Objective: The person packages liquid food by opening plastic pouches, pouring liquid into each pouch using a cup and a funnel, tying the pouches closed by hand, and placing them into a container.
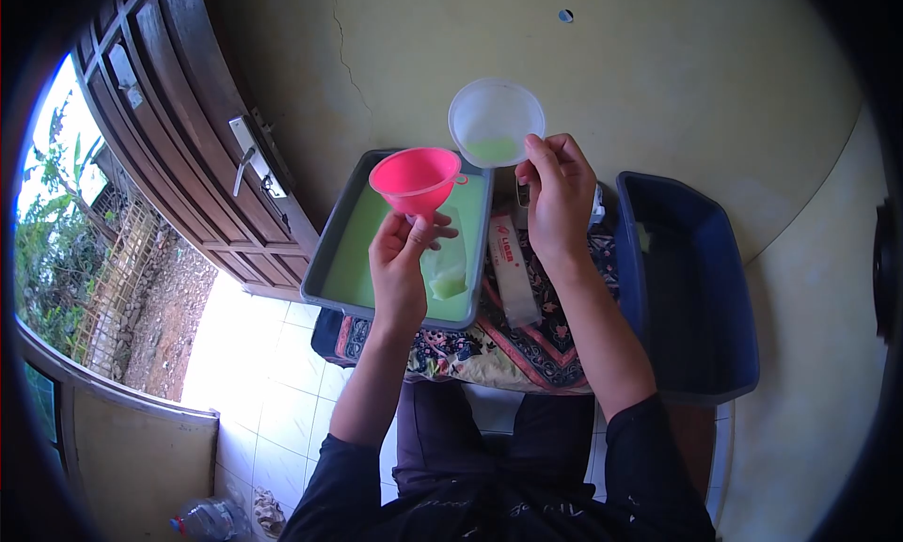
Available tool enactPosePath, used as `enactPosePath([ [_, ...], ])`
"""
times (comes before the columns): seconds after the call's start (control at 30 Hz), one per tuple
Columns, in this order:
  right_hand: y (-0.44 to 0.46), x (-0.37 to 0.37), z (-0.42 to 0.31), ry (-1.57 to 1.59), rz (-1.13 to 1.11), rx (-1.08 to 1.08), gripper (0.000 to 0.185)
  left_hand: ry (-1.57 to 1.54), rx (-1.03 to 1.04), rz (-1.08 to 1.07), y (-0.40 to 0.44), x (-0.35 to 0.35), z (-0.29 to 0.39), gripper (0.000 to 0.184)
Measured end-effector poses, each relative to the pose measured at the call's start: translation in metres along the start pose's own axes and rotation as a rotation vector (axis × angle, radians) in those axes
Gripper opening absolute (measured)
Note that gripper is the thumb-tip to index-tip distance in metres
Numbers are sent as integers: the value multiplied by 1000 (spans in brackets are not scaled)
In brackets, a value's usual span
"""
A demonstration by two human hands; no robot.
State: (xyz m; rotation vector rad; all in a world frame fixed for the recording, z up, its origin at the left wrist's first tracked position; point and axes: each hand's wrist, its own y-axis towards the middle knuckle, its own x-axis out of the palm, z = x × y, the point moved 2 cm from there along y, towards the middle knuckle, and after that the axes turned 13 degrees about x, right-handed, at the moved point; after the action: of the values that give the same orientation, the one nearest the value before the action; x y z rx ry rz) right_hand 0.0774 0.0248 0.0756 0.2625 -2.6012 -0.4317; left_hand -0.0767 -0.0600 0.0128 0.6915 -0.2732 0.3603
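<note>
My left hand [404,251] is closed around the lower part of a pink funnel [414,178], whose wide mouth faces up. Below those fingers hangs a clear plastic bag [451,260] with a little green liquid at its bottom; how its top meets the funnel is hidden by my hand. Between the thumb and fingers of my right hand [560,189] is the rim of a clear plastic cup [496,119], tilted, with some green liquid inside. Beneath the funnel and bag stands a grey tub [340,309] of green liquid.
A pack of plastic bags marked LIGER [513,269] lies on the patterned cloth [564,354], right of the tub. Farther right stands a dark blue tub [696,288]. At left is an open wooden door [188,119]; a plastic bottle [212,520] lies on the tiled floor.
</note>
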Motion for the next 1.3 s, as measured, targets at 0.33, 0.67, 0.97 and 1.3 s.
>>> enactPosePath([
  [0.33,-6,-19,-14,94,80,11,17,-111,46,3,10,34,4,21],
  [0.67,-23,-87,7,119,248,5,16,-139,-74,-64,-11,57,-24,22],
  [0.97,-52,-180,102,-107,485,252,17,-184,-233,-114,-48,73,-62,18],
  [1.3,-54,-210,164,-151,440,358,19,-156,-288,-169,-64,65,-81,20],
])
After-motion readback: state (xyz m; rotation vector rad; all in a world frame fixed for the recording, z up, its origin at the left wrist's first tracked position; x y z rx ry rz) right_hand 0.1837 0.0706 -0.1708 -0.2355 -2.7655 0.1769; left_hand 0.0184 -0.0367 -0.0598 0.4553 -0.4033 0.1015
